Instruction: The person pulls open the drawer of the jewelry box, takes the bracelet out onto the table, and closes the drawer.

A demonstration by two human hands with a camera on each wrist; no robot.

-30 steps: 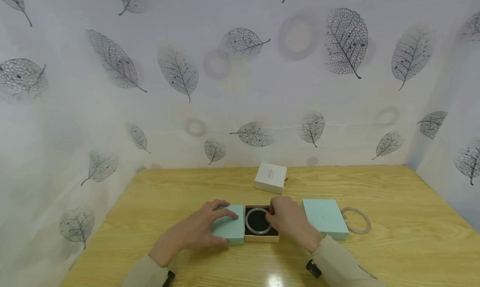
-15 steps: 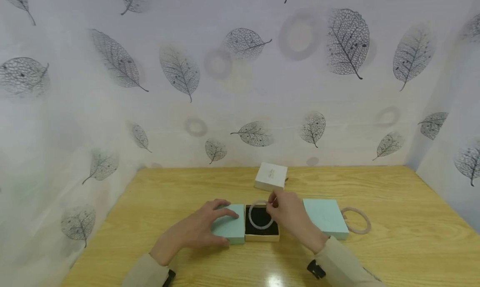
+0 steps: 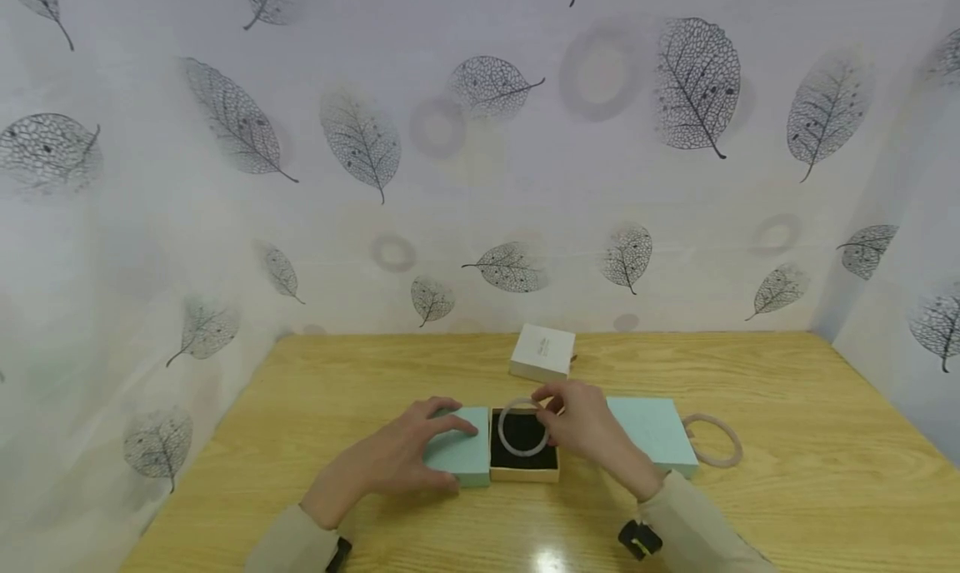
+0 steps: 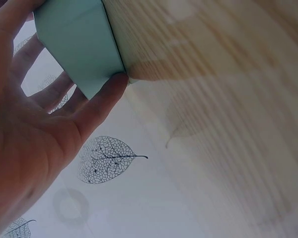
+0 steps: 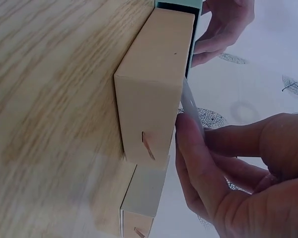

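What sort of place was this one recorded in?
Probably indoors, perhaps a tabletop nook arranged for filming: the wood-grain table is enclosed by a leaf-print backdrop at its back and both sides.

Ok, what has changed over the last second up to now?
The right hand has lifted the bangle from lying flat in the drawer: it is now pinched at its right side and tilted, that side raised. Whether its left side has cleared the black insert, I can't tell. Left hand, teal sleeve, drawer, white box, second teal box and other bangle stayed put.
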